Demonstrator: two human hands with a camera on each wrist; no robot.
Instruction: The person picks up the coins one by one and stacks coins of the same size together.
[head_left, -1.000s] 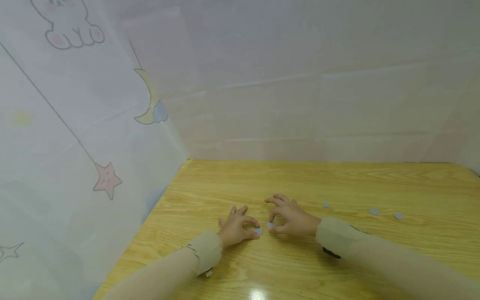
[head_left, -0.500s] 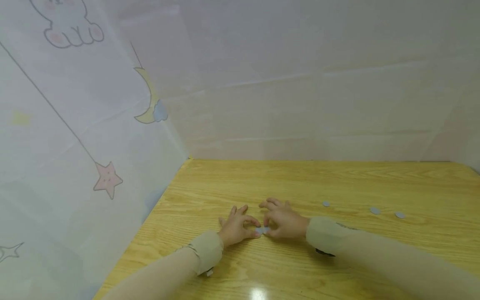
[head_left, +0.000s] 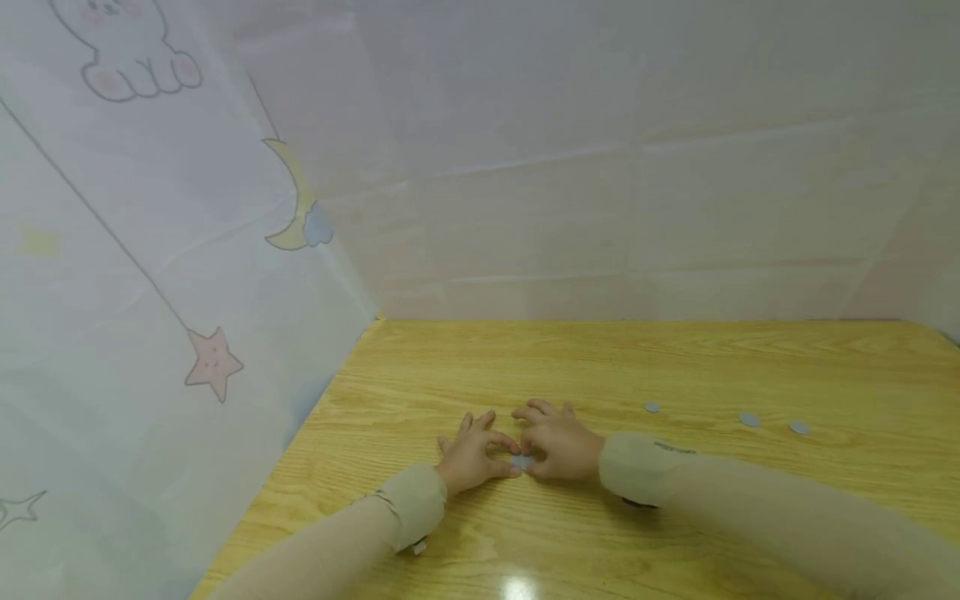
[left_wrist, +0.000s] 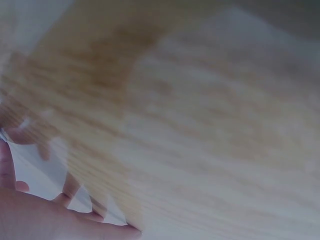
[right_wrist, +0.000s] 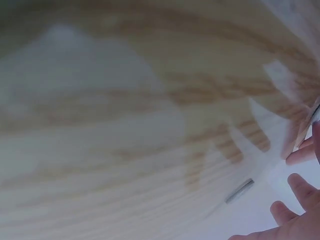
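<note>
The left hand (head_left: 471,460) pinches a flat, round, pale-grey disc (head_left: 519,461) between thumb and forefinger — well in from the far edge of the yellow wood-grain table (head_left: 480,362) — and the right hand (head_left: 561,443) pinches its opposite side.

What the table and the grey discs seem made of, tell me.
Table: wood or wood-look laminate, fairly glossy, given the streaky grain and bright light spot. Grey discs: perhaps plastic or metal; smooth-looking and evenly grey, but too small to be sure.
</note>
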